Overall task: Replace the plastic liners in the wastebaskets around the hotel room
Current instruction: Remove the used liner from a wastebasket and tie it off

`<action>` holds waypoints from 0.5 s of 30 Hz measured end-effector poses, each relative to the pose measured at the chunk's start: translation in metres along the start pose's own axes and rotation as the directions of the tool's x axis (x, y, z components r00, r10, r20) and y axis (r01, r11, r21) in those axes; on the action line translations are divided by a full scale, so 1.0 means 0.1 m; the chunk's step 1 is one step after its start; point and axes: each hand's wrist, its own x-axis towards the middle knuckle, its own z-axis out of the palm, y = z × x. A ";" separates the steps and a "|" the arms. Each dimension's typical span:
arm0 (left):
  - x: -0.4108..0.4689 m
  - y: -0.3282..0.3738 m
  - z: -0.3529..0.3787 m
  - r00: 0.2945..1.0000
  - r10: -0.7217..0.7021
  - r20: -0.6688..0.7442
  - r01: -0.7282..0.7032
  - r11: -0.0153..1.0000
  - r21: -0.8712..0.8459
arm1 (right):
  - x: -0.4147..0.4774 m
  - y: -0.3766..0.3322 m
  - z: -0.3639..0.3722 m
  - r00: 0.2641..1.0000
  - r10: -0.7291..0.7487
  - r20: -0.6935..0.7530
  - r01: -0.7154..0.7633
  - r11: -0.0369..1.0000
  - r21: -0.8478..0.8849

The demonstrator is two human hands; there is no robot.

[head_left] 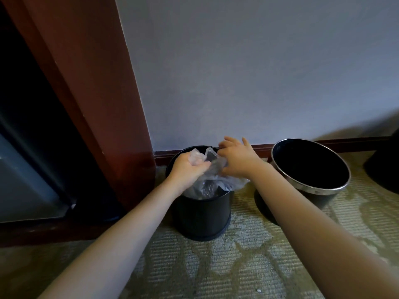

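A black round wastebasket (203, 214) stands on the carpet against the wall. A clear plastic liner (212, 182) is bunched over its mouth, part of it hanging over the near right rim. My left hand (186, 167) grips a crumpled wad of the liner above the basket's left side. My right hand (236, 157) pinches the liner at the middle with thumb and curled fingers, while its other fingers spread toward the wall. A second black wastebasket (302, 190) with a silver rim stands to the right and shows a bare dark inside.
A reddish-brown wooden frame (103, 104) rises at the left beside a dark cabinet opening. The grey wall (259, 72) with a dark baseboard runs behind both baskets. A dark object (386, 169) sits at the far right. Patterned green carpet (216, 266) covers the floor.
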 end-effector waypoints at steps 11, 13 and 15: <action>0.30 -0.38 -0.26 0.914 -0.160 -0.373 0.215 0.970 0.111 | -0.27 0.22 0.21 0.959 0.264 -0.105 -0.166 0.822 0.545; 0.32 -0.39 -0.23 0.923 -0.117 -0.365 0.235 0.925 0.298 | -0.26 0.18 0.20 0.925 0.376 -0.048 -0.151 0.480 0.864; 0.31 -0.41 -0.18 0.945 -0.091 -0.315 0.227 0.874 0.429 | -0.22 0.12 0.21 0.898 0.441 0.001 -0.060 0.119 0.991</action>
